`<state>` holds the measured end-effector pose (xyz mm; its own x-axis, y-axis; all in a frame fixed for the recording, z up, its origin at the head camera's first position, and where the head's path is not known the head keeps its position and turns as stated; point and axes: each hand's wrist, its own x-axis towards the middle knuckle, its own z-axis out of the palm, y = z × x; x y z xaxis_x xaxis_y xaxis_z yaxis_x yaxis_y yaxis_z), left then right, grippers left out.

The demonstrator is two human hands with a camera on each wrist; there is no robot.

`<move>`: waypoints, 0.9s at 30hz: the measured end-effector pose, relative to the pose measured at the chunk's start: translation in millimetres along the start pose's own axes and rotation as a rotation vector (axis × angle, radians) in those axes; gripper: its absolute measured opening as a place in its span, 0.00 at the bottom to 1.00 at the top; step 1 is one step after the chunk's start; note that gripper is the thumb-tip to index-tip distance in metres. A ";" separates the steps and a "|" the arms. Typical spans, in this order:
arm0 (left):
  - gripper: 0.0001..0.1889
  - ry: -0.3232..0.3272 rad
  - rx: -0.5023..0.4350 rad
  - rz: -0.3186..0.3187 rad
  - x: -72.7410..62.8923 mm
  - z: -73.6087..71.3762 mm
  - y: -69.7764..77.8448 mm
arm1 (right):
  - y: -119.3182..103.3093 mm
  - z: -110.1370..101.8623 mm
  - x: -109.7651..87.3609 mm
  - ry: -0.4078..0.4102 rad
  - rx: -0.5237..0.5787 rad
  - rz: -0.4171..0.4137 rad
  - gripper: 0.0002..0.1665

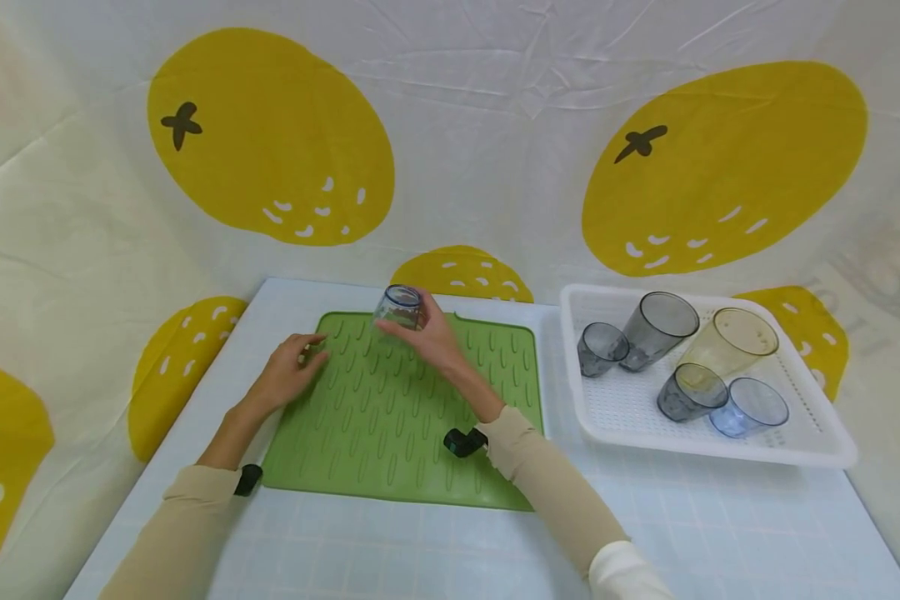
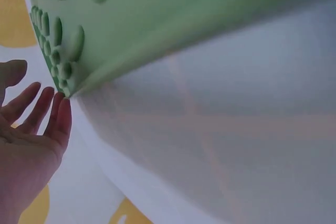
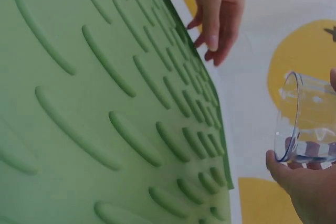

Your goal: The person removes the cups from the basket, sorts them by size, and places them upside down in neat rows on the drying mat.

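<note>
A clear tumbler [image 1: 398,308] with a blue tint at its edges is held by my right hand [image 1: 437,340] above the far part of the green ribbed mat [image 1: 405,417]. Thumb and fingers grip the tumbler's side. The right wrist view shows the tumbler [image 3: 290,121] with its wide rim toward the mat, so it is upside down. My left hand [image 1: 288,371] holds nothing. It hovers by the mat's left edge with fingers loosely bent and spread. In the left wrist view, the left hand's fingertips [image 2: 64,106] overlap the mat's corner.
To the right stands a white plastic basket [image 1: 690,447]. Inside are a tall grey glass [image 1: 656,333], a yellow glass [image 1: 727,342], two small grey tumblers [image 1: 602,352] and a blue tumbler [image 1: 750,408]. A cloth with yellow fruit print [image 1: 270,133] hangs behind the table.
</note>
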<state>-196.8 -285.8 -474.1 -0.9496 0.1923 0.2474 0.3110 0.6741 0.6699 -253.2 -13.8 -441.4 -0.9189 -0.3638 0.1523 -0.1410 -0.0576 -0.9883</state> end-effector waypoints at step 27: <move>0.25 -0.199 -0.018 0.151 -7.3 -9.2 -35.3 | 29.3 41.4 21.2 0.065 -0.032 0.032 0.44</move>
<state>-200.5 -317.5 -493.1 -0.8804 0.4279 0.2045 0.4493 0.6146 0.6484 -261.6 -61.7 -467.0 -0.9450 -0.3037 0.1214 -0.1219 -0.0171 -0.9924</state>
